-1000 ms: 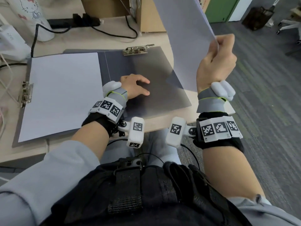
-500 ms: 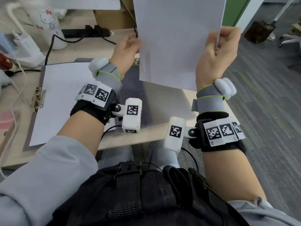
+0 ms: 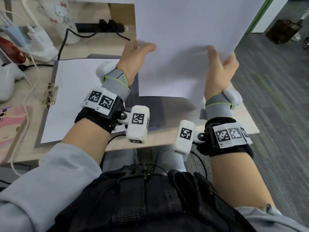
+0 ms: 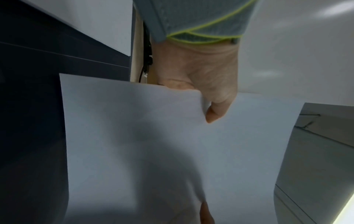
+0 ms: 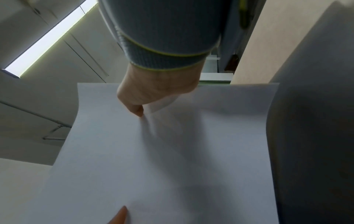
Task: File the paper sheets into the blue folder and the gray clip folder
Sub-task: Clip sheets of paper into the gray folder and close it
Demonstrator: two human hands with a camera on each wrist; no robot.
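Observation:
I hold a white paper sheet point(image 3: 180, 47) upright above the desk with both hands. My left hand point(image 3: 133, 59) pinches its left edge, thumb on the near face; the left wrist view shows that thumb point(image 4: 216, 112) pressed on the sheet point(image 4: 153, 151). My right hand point(image 3: 220, 67) pinches the right edge, its thumb point(image 5: 136, 109) on the sheet point(image 5: 162, 159). Under the sheet lies the open gray clip folder point(image 3: 150, 113). Its left half carries another white sheet point(image 3: 78, 97) beside a metal clip point(image 3: 50, 95). No blue folder is in view.
A black power strip point(image 3: 100, 27) with cables, a white cartoon-cat mug point(image 3: 61, 15), a white charger point(image 3: 38, 41) and a cardboard box point(image 3: 122, 15) stand at the back of the desk. A pink item point(image 3: 10, 123) lies at the left edge. Carpet floor point(image 3: 275, 114) is to the right.
My left hand left the folder's right half, rose and took the sheet's left edge. The sheet has come closer and squarer to me, held by both hands.

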